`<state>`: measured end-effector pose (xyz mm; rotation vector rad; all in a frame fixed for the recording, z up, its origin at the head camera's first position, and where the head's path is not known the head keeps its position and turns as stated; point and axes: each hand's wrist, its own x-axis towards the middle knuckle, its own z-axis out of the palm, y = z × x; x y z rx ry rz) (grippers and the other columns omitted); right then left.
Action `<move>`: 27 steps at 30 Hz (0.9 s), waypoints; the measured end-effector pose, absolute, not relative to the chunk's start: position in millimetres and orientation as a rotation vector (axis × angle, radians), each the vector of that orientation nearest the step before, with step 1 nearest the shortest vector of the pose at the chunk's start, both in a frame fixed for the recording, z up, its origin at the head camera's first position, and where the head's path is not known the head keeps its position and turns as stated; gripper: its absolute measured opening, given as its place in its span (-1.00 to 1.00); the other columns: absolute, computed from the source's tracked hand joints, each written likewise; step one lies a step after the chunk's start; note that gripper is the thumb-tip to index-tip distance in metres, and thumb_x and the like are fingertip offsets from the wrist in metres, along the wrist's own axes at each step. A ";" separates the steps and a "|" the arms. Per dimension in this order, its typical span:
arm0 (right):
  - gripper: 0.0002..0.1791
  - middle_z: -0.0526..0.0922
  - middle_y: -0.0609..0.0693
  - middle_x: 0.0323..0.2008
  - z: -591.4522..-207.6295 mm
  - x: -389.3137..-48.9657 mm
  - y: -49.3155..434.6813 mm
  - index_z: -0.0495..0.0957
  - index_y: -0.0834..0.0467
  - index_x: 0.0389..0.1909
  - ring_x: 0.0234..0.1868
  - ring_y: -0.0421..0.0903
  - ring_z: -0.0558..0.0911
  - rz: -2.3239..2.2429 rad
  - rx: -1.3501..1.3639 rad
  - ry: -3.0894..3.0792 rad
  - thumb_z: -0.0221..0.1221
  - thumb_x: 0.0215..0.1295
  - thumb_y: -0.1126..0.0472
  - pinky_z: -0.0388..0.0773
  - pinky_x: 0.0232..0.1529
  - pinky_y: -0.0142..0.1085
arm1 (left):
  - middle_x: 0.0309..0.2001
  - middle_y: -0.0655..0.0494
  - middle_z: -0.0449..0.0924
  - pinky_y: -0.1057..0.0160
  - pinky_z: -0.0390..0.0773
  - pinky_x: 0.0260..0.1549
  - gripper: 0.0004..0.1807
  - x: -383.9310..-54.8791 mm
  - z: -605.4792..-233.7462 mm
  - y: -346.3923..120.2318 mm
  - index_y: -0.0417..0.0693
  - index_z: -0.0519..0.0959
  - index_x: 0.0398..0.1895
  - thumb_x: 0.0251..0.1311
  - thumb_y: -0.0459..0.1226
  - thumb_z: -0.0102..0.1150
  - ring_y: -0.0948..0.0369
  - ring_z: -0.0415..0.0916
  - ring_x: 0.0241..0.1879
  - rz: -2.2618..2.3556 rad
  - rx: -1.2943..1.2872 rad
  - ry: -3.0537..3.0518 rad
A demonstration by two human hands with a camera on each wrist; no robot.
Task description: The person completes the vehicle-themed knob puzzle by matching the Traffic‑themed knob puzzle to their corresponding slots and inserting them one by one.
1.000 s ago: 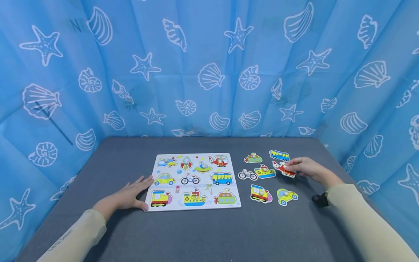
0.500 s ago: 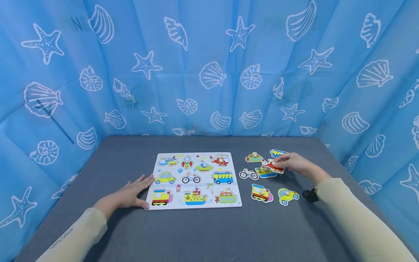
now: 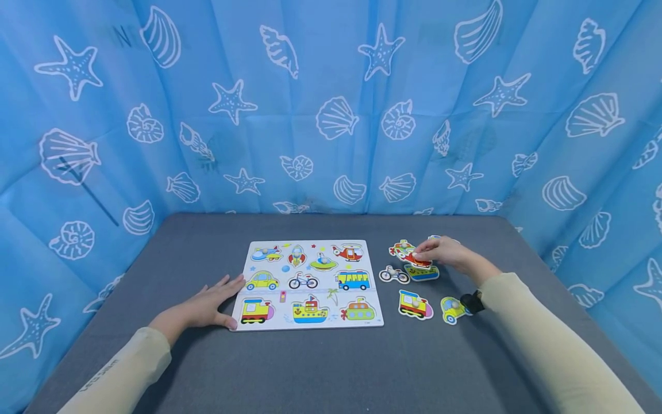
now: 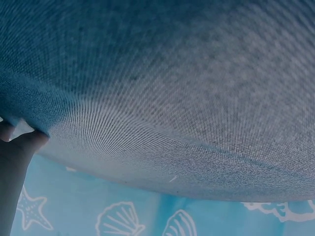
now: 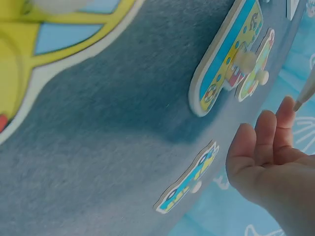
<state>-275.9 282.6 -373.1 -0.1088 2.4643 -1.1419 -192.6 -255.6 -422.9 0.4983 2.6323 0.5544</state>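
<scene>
My right hand [image 3: 449,253] pinches a red helicopter puzzle piece [image 3: 423,264] by its knob, over the loose pieces right of the board. In the head view it overlaps the submarine piece [image 3: 398,245] and the ship piece [image 3: 423,275]. In the right wrist view that hand [image 5: 275,152] shows its curled fingers, with the ship piece [image 5: 209,78] beyond. My left hand [image 3: 207,305] rests at the left edge of the white puzzle board [image 3: 373,321], fingers extended. On the board, the airplane [image 3: 265,254], rocket [image 3: 297,256] and flying saucer [image 3: 323,263] carry knobs.
More loose pieces lie on the grey table [image 3: 320,374]: a bicycle [image 3: 394,276], a train [image 3: 412,305], a yellow car [image 3: 451,310] partly behind the wrist, and a bus [image 5: 189,179] mostly hidden by the hand in the head view. A blue curtain [image 3: 289,126] hangs behind.
My right hand has carried the helicopter piece left, from beside the bus piece to over the submarine and ship pieces. My left hand stays at the board's edge.
</scene>
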 end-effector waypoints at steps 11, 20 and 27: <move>-0.62 0.54 0.16 0.00 -374.3 -283.7 265.9 0.57 0.32 0.01 0.08 0.11 0.42 -1.184 -0.151 2.455 0.20 0.36 0.10 0.27 0.21 0.16 | 0.52 -0.20 -0.11 -0.45 -0.24 0.23 0.20 -192.7 -422.5 -256.9 -0.15 -0.02 0.53 -0.07 0.15 0.41 -0.29 -0.29 0.46 0.560 0.515 2.631; -0.64 0.57 0.11 -0.10 -376.4 -288.0 252.3 0.56 0.36 -0.01 -0.09 0.02 0.46 -1.199 -0.213 2.443 0.19 0.37 0.15 0.41 0.04 -0.04 | 0.51 -0.22 -0.10 -0.45 -0.23 0.24 0.20 -191.3 -418.0 -253.9 -0.17 -0.01 0.53 -0.08 0.14 0.43 -0.30 -0.29 0.45 0.563 0.497 2.627; -0.66 0.60 0.09 -0.11 -378.5 -293.3 240.7 0.58 0.33 -0.01 -0.06 0.02 0.48 -1.209 -0.193 2.438 0.19 0.37 0.14 0.42 0.05 -0.03 | 0.51 -0.22 -0.09 -0.45 -0.23 0.24 0.20 -190.7 -419.4 -254.0 -0.18 0.00 0.52 -0.08 0.13 0.43 -0.29 -0.28 0.45 0.568 0.503 2.634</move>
